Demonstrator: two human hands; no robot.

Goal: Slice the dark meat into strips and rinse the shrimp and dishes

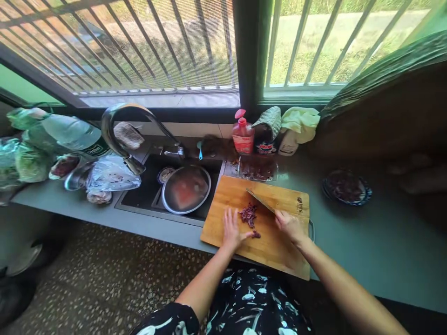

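On the wooden cutting board [226, 193] lies a small heap of dark purple-red shreds [248, 214], with a separate small piece [256, 234] nearer to me. My right hand [290, 226] is closed round the handle of a kitchen knife [261, 200], whose blade slants up and left, just right of the heap. My left hand [232, 230] rests on the board left of the heap, fingers stretched forward. Its thumb reaches right to the separate piece and appears to touch it.
A sink [150, 179] holds a metal bowl [186, 190] of reddish contents under a curved faucet [115, 123]. Behind the board stand a red pump bottle [242, 135] and a shallow clear tray [258, 168]. A patterned plate [346, 187] with dark food sits right; bagged vegetables [33, 160] lie left.
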